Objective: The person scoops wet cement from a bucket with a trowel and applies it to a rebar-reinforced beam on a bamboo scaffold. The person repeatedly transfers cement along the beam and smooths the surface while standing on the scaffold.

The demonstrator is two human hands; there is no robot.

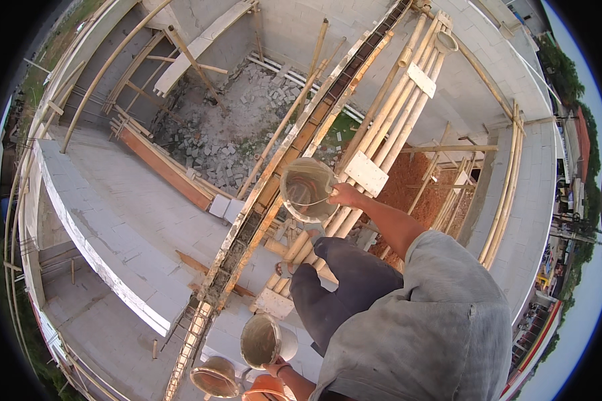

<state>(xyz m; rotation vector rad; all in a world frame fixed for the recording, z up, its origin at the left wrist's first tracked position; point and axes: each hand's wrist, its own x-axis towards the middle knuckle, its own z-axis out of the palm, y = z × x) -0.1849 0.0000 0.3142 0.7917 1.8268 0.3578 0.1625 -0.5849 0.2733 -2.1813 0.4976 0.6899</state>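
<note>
My right hand (344,194) grips the rim or handle of a cement-stained bucket (308,190), tilted so that its inside shows over the edge of a long timber formwork. Only a grey coating is visible inside this bucket. Lower down, my left hand (276,365) is closed at the rim of a second bucket, pale outside and grey within (261,341). The formwork channel (274,194) holds steel bars, with wet-looking grey concrete (237,250) along its nearer stretch. My feet, in sandals, stand on bamboo poles beside it.
A third bucket (215,377) and an orange bucket (267,387) stand near my left hand. Bamboo poles (394,113) with boards tied across form the walkway. Rubble (227,134) covers the floor far below, between block walls (127,200). Another container (446,43) sits at the walkway's far end.
</note>
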